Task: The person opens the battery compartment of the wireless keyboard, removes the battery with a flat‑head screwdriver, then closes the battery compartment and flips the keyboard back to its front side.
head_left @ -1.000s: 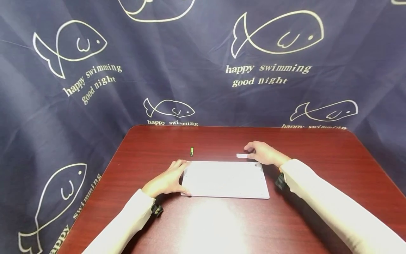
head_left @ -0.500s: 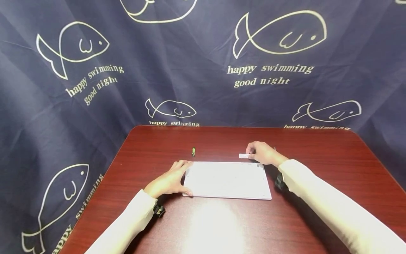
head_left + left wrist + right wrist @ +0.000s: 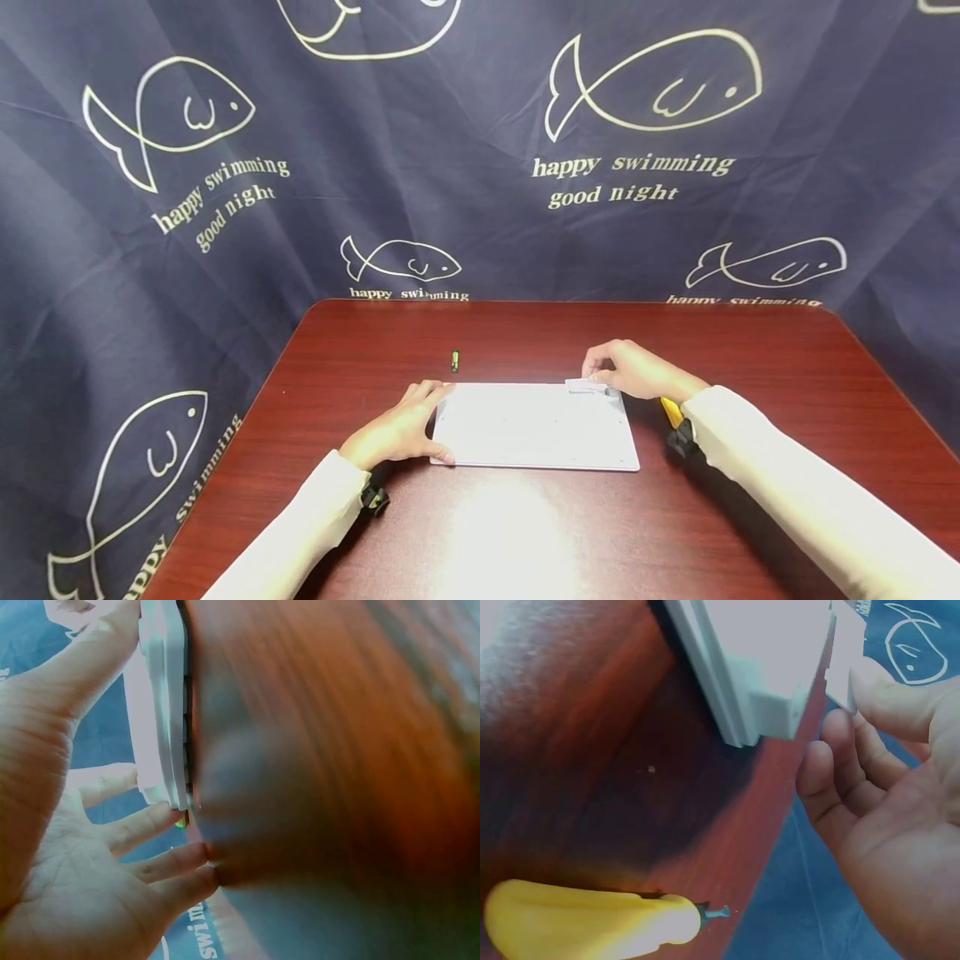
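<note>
White, flat rectangular plastic panel point(image 3: 532, 425) lies on the reddish-brown, wood-grained bench point(image 3: 525, 333). Left hand point(image 3: 397, 429): grip spans the panel's left end, thumb at near edge, fingers at far edge, presumably to stop sliding. Right hand point(image 3: 630, 367): grip pinches a small, flat white plastic strip point(image 3: 580, 384) at the panel's far right corner, probably for alignment; contact cannot be told. Small green-and-black cylinder point(image 3: 454, 361) and yellow-handled, metal-tipped screwdriver point(image 3: 585, 919) lie apart from the panel, seemingly out of the way.

Glare whitens the near tabletop point(image 3: 510, 533), which blurs in the left-wrist view.
</note>
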### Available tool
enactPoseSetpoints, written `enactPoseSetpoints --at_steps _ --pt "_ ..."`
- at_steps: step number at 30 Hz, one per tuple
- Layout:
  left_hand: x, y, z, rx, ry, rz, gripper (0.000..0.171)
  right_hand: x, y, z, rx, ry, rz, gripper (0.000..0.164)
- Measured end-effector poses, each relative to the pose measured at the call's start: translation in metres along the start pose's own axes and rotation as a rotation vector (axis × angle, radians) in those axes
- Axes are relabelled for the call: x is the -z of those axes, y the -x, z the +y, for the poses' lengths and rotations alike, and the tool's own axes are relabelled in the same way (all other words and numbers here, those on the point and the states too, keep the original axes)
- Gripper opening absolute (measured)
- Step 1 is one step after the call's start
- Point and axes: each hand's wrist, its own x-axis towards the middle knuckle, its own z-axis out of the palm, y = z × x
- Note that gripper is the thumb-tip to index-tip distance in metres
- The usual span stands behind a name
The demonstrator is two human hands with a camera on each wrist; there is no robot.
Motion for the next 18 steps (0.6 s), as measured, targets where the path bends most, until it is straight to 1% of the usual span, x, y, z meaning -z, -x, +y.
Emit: enactPoseSetpoints --at_steps 3,9,18 --pt "-0.0012 -0.0001 0.0001 0.003 0.005 -0.005 0.110 -0.0030 0.0020 0.0017 -0.002 0.000 -0.021 0.018" --pt "0.0003 0.0009 0.0020 -0.001 0.015 0.001 0.109 -0.0052 0.0030 0.0042 0.009 0.003 -0.030 0.018" --pt "0.0013 0.0002 0.0022 0.003 0.005 -0.010 0.109 -0.0043 0.0054 0.0000 0.000 -0.006 -0.035 0.017"
